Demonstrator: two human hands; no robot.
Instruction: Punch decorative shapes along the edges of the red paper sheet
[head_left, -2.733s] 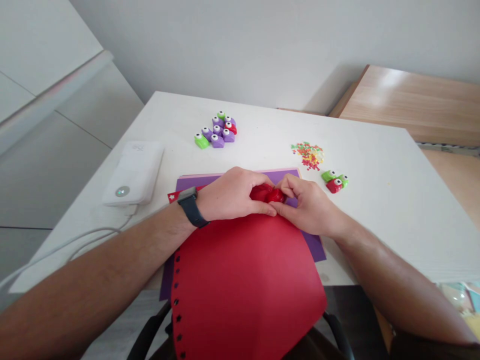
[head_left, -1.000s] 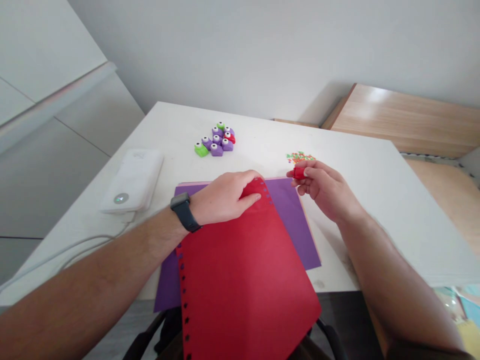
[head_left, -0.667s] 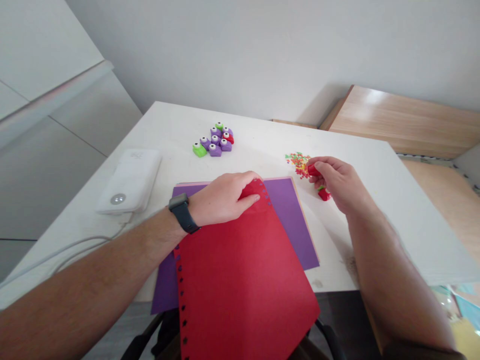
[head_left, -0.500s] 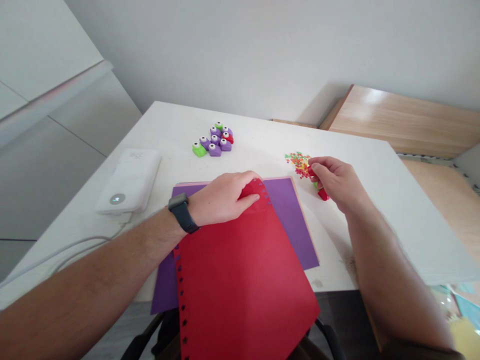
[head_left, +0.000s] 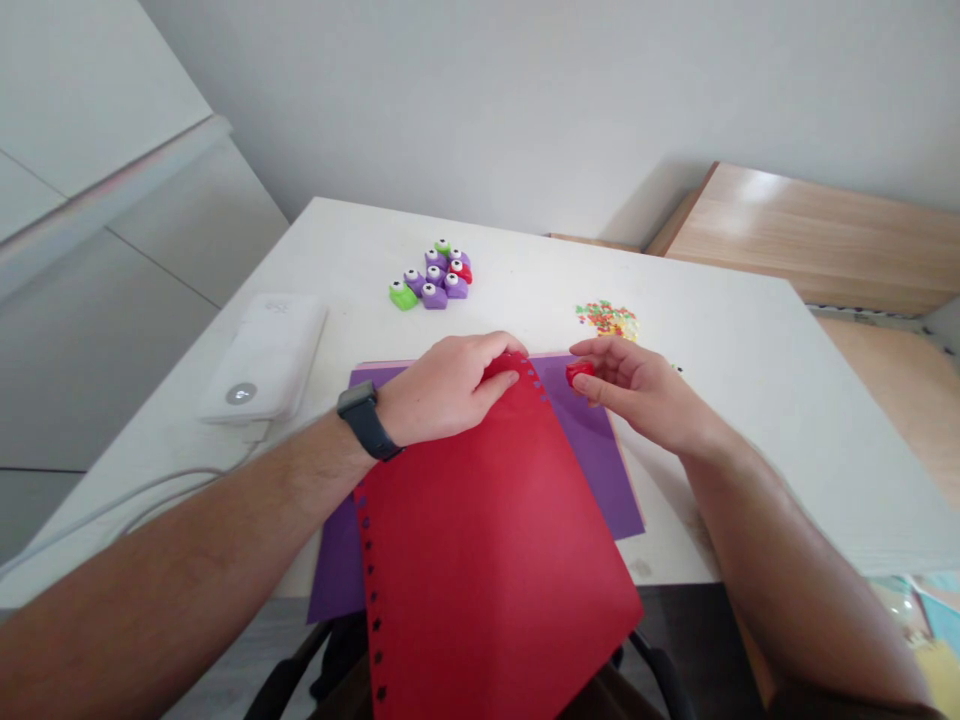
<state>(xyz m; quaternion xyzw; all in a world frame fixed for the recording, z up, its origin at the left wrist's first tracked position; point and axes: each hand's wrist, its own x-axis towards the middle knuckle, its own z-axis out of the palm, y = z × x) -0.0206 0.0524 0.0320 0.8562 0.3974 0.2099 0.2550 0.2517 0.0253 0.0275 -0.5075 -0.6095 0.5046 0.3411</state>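
My left hand [head_left: 465, 388] pinches the top edge of a red sheet of paper [head_left: 499, 540] between thumb and fingers. Small shapes are punched along the sheet's left edge and near its top right corner. Between the thumb and fingers of my right hand [head_left: 630, 385] is a small red craft punch [head_left: 580, 373], held just right of the sheet's top corner. Beneath the red sheet lies purple paper [head_left: 592, 450], with other sheets showing at its edges. A scatter of coloured paper cutouts [head_left: 606, 318] lies behind my right hand.
Several purple, green and red craft punches [head_left: 435, 293] stand grouped toward the back of the white table [head_left: 525, 290]. At the left lies a white power bank [head_left: 262, 355] with a cable [head_left: 169, 490]. A wooden piece of furniture [head_left: 795, 230] is beyond the table's right side.
My right hand has moved left from beside the cutouts toward the red sheet, bringing the red craft punch with it. My left hand keeps its grip on the sheet.
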